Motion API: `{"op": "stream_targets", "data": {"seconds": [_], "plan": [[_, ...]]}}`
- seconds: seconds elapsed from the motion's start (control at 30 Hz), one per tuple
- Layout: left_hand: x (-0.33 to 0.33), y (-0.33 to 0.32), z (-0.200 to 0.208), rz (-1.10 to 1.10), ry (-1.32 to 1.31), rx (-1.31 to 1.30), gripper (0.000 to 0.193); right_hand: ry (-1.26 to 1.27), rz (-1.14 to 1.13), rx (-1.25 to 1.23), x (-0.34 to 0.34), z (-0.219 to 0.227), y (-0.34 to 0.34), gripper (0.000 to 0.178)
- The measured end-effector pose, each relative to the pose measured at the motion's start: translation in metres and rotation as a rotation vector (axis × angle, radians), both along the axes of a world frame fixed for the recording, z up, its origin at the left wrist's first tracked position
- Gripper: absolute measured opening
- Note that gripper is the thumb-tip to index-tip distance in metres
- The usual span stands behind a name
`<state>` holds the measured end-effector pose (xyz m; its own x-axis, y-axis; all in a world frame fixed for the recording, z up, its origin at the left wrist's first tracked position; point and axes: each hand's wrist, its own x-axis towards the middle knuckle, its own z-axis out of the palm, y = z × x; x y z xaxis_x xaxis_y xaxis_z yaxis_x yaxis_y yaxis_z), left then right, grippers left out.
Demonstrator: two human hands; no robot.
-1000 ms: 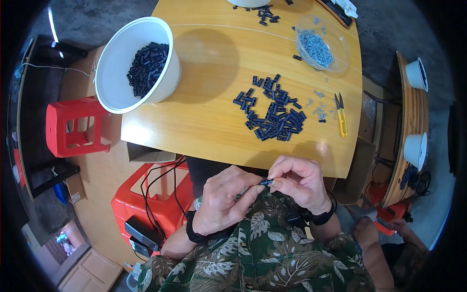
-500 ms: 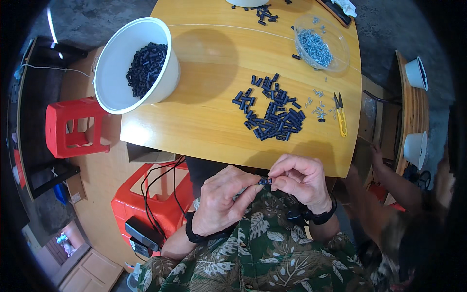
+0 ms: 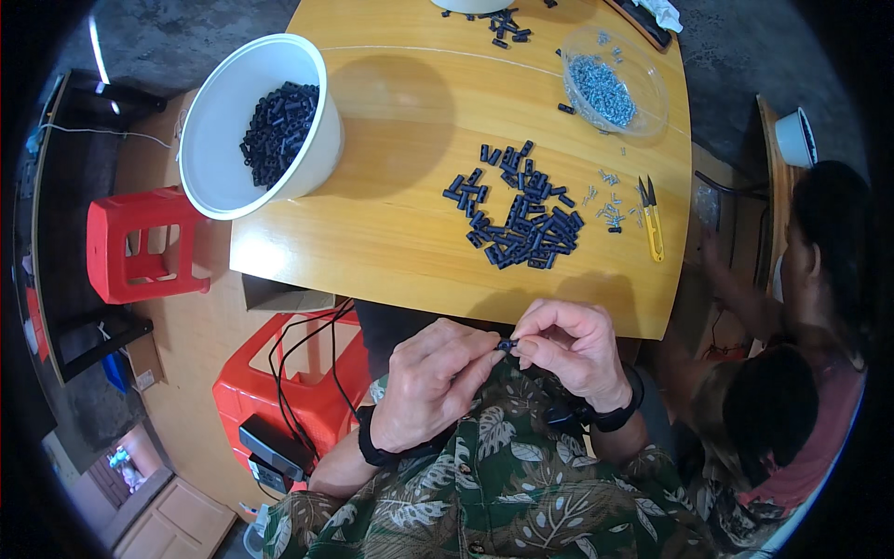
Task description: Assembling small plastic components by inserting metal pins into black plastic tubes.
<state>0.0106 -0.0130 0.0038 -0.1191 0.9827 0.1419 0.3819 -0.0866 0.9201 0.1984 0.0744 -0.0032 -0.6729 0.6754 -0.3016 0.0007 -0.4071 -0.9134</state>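
Observation:
A small black plastic piece (image 3: 507, 345) is pinched between the fingertips of both my hands, just off the table's near edge. My left hand (image 3: 436, 380) grips its left end with thumb and forefinger. On its right end are the thumb and forefinger of my right hand (image 3: 575, 352). Whether a screw sits in the piece is too small to make out. Beyond my hands a heap of black plastic pieces (image 3: 531, 224) lies on the yellow table (image 3: 372, 252). Loose small screws (image 3: 612, 205) are scattered to its right, beside yellow-handled thread snips (image 3: 654, 224).
A white bucket (image 3: 207, 158) of black pieces stands at the left, and a clear bowl (image 3: 643, 79) of screws at the far right. Red stools (image 3: 270, 382) stand left of me, cables draped over one. Two people (image 3: 810, 279) are close on my right.
Both hands stay almost in place, with the fingertips drawn slightly closer around the black piece. At the right, another person has leaned into view, covering part of the bench and a white bucket.

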Motion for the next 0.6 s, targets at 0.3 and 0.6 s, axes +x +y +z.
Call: {"op": "stream_targets", "data": {"seconds": [0.3,0.6], "plan": [[0.003,0.004,0.004,-0.028,0.067,-0.004,0.027,-0.117,0.046,0.193,-0.004,0.012,0.008,0.005],[0.003,-0.002,-0.008,0.075,0.022,0.009,0.026,0.06,0.009,-0.354,-0.004,-0.002,0.005,0.022]]}}
